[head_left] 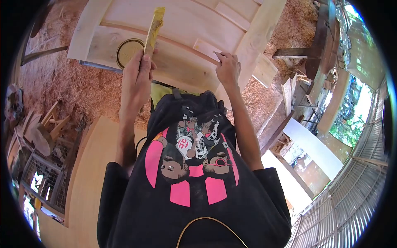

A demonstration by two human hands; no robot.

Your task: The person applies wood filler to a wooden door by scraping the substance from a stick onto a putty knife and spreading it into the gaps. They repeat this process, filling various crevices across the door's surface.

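Note:
My left hand (139, 76) is closed around a flat stick (152, 35) that points up and away, smeared with yellow paste along its far end. Beside that hand, a round tin or lid (129, 53), yellowish inside with a dark rim, rests on the wooden panel door (95, 43). My right hand (228, 70) is closed in a pinch low over the door's near rail. A thin, pointed tip (217, 55) sticks out from its fingers; its kind cannot be made out. Just past this tip lies a pale rectangular patch (206, 50) with a small yellow smear.
Wood shavings (93, 91) cover the ground around the door. A large pale board (99, 144) stands at my left, near a wooden stool (45, 134). On the right are dark timbers (318, 45), leaning boards (314, 144) and a corrugated metal sheet (351, 198).

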